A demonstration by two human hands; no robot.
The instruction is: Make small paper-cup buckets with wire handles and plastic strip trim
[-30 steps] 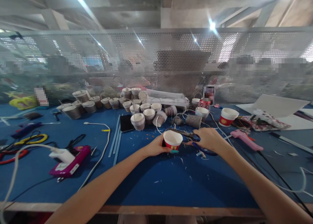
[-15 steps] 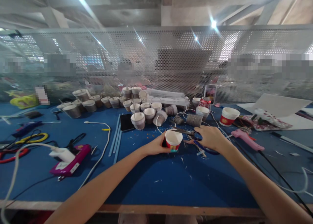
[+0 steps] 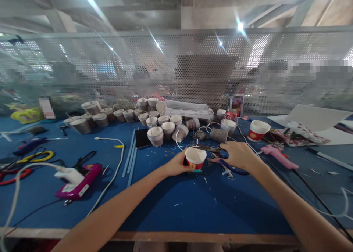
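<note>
A red and white paper cup (image 3: 195, 157) is held near the middle of the blue table, its open white mouth up. My left hand (image 3: 178, 164) is closed around its left side, with the thumb across the front. My right hand (image 3: 238, 157) grips a pair of dark scissors (image 3: 208, 148), whose blades point left and lie at the cup's far rim. I cannot tell whether the blades touch the paper. Under the right hand lies a blue-handled tool (image 3: 234, 168), partly hidden, among small scraps.
Several twine-wrapped cups (image 3: 156, 136) stand behind, beside a twine spool (image 3: 219, 135). A stack of red and white cups (image 3: 258, 130) and a pink glue gun (image 3: 280, 157) are at right. At left are a phone (image 3: 142, 138), pale blue sticks (image 3: 131, 156) and a purple power strip (image 3: 86, 182).
The cup has tilted and turned slightly in my left hand, so its mouth sits a little differently. My right hand and the scissors have hardly moved.
</note>
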